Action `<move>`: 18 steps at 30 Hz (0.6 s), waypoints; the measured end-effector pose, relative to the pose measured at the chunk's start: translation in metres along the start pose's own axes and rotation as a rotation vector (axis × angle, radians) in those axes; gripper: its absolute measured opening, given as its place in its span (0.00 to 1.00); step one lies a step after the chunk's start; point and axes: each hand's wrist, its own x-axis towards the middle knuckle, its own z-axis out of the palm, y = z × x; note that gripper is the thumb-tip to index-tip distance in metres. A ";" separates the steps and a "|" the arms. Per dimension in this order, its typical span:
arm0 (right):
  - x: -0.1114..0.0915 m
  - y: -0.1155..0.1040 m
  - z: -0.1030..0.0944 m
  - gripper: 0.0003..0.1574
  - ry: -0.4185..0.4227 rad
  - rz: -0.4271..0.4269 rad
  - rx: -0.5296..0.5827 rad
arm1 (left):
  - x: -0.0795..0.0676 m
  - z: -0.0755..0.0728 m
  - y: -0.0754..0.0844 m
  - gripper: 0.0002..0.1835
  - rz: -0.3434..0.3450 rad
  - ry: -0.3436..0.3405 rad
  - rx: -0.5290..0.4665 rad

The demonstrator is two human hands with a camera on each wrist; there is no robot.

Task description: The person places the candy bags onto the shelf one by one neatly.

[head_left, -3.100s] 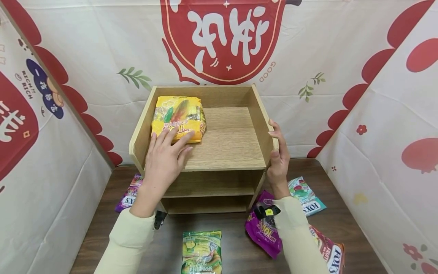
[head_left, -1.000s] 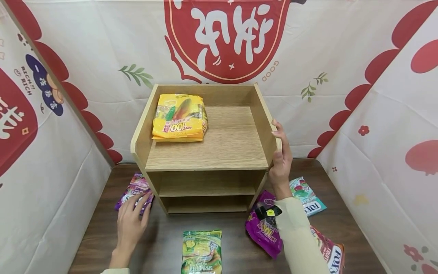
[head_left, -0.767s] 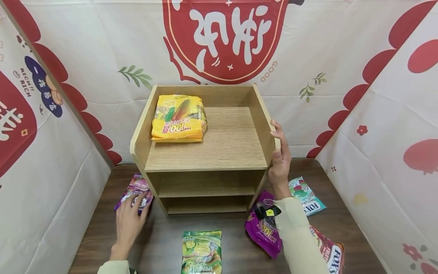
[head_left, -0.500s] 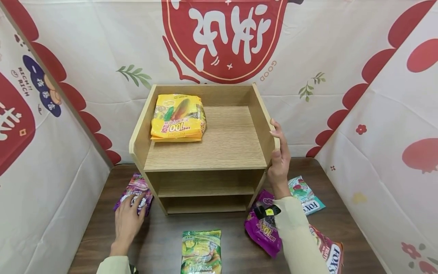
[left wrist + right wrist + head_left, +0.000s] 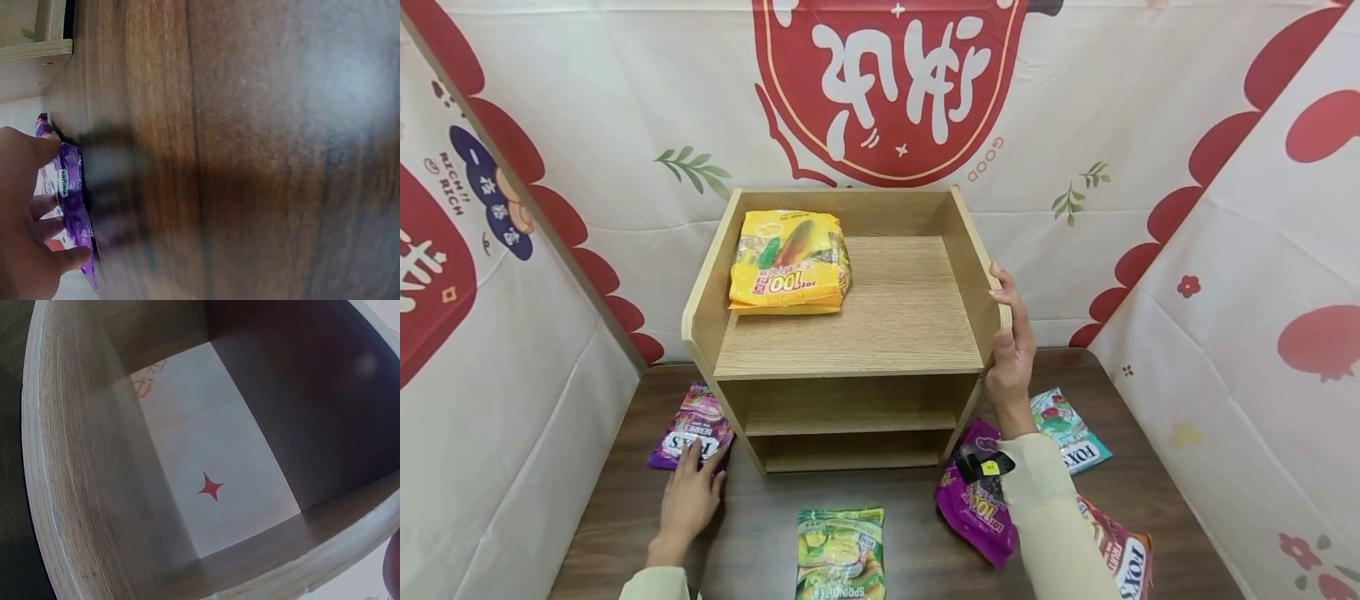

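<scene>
Nearest you, green packet [image 5: 840, 554] flat on the table [image 5: 752, 517]; your left hand [image 5: 689, 502], fingers loosely extended, touches the purple berries packet [image 5: 702, 410] beside the shelf [image 5: 902, 308], thumb contact hard to judge; your right hand [image 5: 1011, 367] grips the shelf's right side; yellow packet [image 5: 786, 262] lies on top, left.

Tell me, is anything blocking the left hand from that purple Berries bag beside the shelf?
Nothing visible does: the left hand touches the near part of the purple Berries bag, which lies on the table beside the wooden shelf.
</scene>
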 end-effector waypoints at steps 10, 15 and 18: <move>-0.003 0.000 -0.001 0.40 -0.004 0.020 -0.002 | -0.009 0.009 -0.001 0.25 0.074 0.139 0.014; 0.000 0.000 0.000 0.39 -0.001 0.017 0.000 | -0.010 0.008 0.005 0.32 0.043 0.081 0.031; 0.000 -0.002 0.002 0.39 0.004 0.018 0.008 | -0.011 0.009 0.008 0.34 0.021 0.057 0.044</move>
